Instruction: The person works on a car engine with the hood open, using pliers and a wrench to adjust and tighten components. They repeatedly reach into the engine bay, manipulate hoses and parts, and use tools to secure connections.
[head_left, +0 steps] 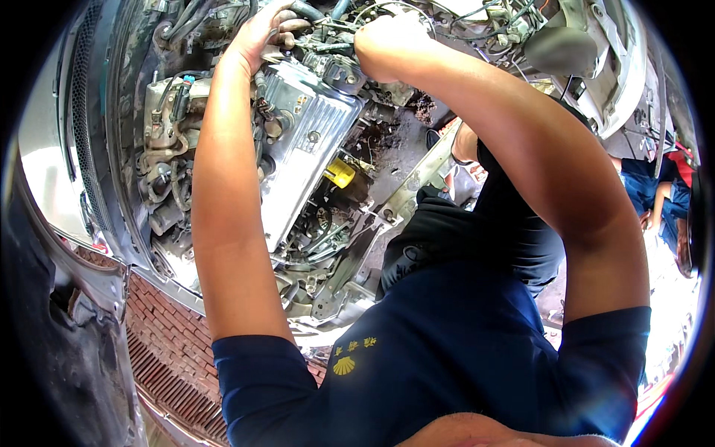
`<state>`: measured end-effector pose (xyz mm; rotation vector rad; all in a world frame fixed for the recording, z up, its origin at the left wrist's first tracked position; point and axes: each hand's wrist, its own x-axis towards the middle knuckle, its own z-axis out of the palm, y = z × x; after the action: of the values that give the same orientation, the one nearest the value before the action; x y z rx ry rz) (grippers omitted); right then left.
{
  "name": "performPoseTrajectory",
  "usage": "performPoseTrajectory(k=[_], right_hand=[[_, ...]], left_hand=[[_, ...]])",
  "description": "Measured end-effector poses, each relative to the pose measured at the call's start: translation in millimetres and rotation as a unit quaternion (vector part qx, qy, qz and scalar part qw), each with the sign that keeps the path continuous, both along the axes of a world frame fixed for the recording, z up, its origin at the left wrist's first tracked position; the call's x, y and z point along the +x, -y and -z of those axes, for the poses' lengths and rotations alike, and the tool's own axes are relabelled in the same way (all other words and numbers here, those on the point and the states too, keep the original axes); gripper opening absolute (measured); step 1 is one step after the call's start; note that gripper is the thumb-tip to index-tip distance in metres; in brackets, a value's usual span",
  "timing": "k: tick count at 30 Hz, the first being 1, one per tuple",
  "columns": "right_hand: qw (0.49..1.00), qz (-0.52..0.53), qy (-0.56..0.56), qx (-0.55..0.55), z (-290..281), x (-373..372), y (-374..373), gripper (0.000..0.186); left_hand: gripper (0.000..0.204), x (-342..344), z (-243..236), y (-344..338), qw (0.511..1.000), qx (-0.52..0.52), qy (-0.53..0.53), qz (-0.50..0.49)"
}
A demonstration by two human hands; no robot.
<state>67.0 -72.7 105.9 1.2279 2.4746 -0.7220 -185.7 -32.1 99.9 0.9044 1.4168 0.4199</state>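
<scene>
Both my arms reach up over a car's engine bay. At the far end of the engine my left hand (262,31) has its fingers curled in among hoses and fittings; what lies inside them is hidden. My right hand (392,46) is closed like a fist to the right of it, close to cables and a dark housing (341,73), and its fingertips are out of sight. Between my forearms lies the ribbed silver engine cover (309,119). Dark hoses (305,10) run between the two hands.
A yellow cap (340,173) sits right of the cover, beside an open gap with greasy parts. Metal pipes and connectors (170,123) fill the left side. A pale frame rail (421,175) crosses near my leg. Another person (659,190) is at the far right.
</scene>
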Motion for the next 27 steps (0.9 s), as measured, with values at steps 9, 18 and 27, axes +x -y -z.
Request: performPoseTrajectory(k=[9,18,27], right_hand=[[0.999,0.014,0.004,-0.031,0,-5,-2,0.033],[0.999,0.027,-0.003,-0.033,-3,-5,0,0.022],[1.0,0.016,0.01,-0.018,-11,-5,1,0.021]], left_hand=[[0.07,5,-10,4,0.999,-0.022,-0.032,-0.024],[0.083,2,-7,2,0.999,-0.018,-0.038,-0.023],[0.086,0,-6,3,0.999,-0.016,-0.037,-0.026]])
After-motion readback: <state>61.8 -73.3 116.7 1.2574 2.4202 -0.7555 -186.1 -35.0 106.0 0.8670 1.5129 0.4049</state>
